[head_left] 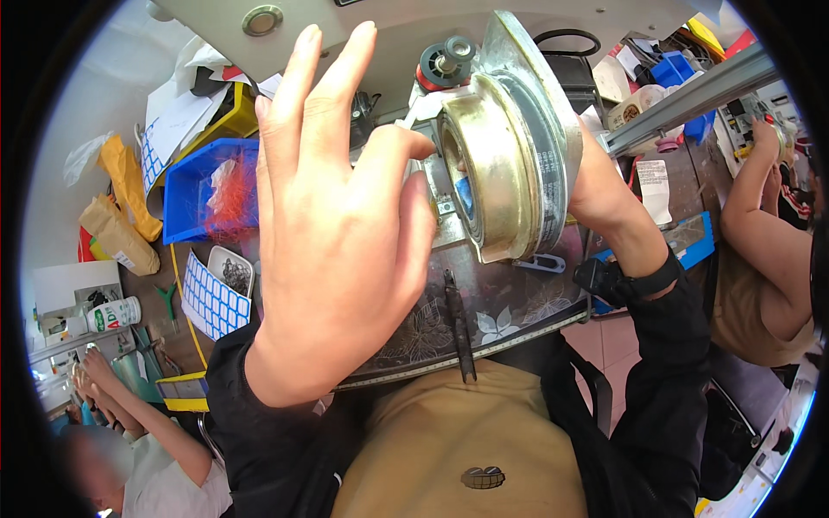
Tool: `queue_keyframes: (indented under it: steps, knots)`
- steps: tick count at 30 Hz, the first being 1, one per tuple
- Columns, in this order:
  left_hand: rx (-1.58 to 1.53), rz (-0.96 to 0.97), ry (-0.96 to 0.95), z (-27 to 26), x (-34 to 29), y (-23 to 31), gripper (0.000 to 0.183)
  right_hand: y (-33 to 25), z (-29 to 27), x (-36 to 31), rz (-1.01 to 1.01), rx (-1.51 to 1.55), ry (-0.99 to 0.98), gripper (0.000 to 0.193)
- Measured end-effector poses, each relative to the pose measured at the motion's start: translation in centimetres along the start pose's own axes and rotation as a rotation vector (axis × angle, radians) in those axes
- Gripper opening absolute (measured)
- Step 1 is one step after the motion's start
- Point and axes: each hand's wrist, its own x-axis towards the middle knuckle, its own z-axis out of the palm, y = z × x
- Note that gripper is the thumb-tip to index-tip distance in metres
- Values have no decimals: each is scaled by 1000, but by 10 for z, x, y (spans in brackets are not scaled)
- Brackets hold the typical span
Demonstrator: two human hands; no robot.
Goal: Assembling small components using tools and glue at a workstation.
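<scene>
My left hand (345, 216) is raised in front of a bench machine, its outer fingers stretched up and spread. Its index finger bends toward the machine's brass-coloured drum (508, 164), with the thumb a little apart below; nothing shows between them. Behind the drum stands a grey metal plate (527, 78), and a black belt runs around the drum's inner side. My right hand (591, 181) reaches behind that plate; its fingers are hidden, so any hold cannot be seen. A red and black roller (442, 65) sits above the drum.
A dark rod-shaped tool (458, 324) lies near the table's front edge, and a grey flat clip-like piece (540, 263) lies below the drum. To the left are a blue bin (192, 190) and a small white tray (233, 274). People sit at both sides.
</scene>
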Motion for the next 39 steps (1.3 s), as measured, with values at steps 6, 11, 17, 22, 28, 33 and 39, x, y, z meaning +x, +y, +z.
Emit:
queue_keyframes:
  steps: [6,11,17,22,28,33,39]
  knots:
    - [-62,-11,-87,-1,-2,7,18,-2,3,0,24,48,24,17]
    - [-14,0,-74,16,-3,7,15,1,4,1,-3,65,19,17]
    - [47,-9,-45,3,-2,3,9,4,-1,1,-29,-11,-21,18]
    - [49,-17,-51,-14,-3,-2,4,0,3,-1,-12,33,23,17]
    - [39,12,-66,-21,-9,-11,7,2,-4,-2,30,-189,21,16]
    - [-78,-6,-49,-34,-27,-24,10,-15,-1,-13,-194,-647,140,10]
    - [-97,-60,16,-22,-60,-55,12,-13,-16,-36,-101,-545,317,21]
